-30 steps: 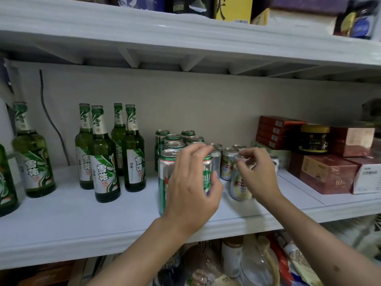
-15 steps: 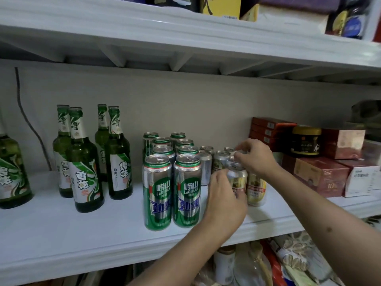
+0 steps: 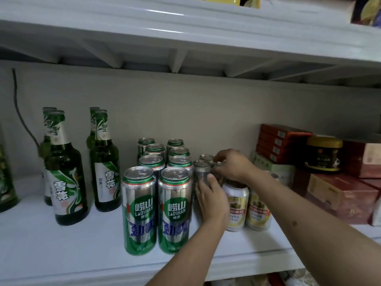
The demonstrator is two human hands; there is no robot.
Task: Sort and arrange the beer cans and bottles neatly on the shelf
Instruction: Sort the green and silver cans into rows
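White shelf (image 3: pixel 61 254): left hand (image 3: pixel 212 200) curls round a silver can (image 3: pixel 202 172); right hand (image 3: pixel 233 164) pinches can tops behind. Tall glossy green cans (image 3: pixel 156 209) left; glass bottles (image 3: pixel 66 172) farther left.

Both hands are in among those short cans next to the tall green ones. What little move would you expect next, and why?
Probably the left hand nudges the short silver can it touches back into line behind the short yellow-and-white cans, since the tall green-and-silver cans already stand in two straight rows while the short ones look bunched.
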